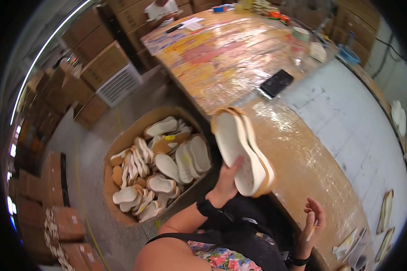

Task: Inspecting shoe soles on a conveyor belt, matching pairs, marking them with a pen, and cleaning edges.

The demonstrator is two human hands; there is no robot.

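Note:
My left hand (pixel 227 181) grips a stack of shoe soles (pixel 246 158), white on the inside with tan, ridged undersides. They stand tilted over the table's near edge, my thumb on the front sole's white face. My right hand (pixel 314 222) hovers at the table edge, apart from the soles, its fingers curled in around a small, thin, pale stick-like thing (pixel 310 233). What that thing is cannot be made out. Left of me a large cardboard box (pixel 115 207) holds many loose soles (pixel 167 167) of the same white and tan kind.
The long table (pixel 298 149) has a plastic-covered brown surface. A black phone-like slab (pixel 276 83) lies on it. Small tools and a clear cup (pixel 358 255) sit at the lower right, near narrow pale pieces (pixel 385 212). Stacked cartons (pixel 101 65) and another person (pixel 162 11) are behind.

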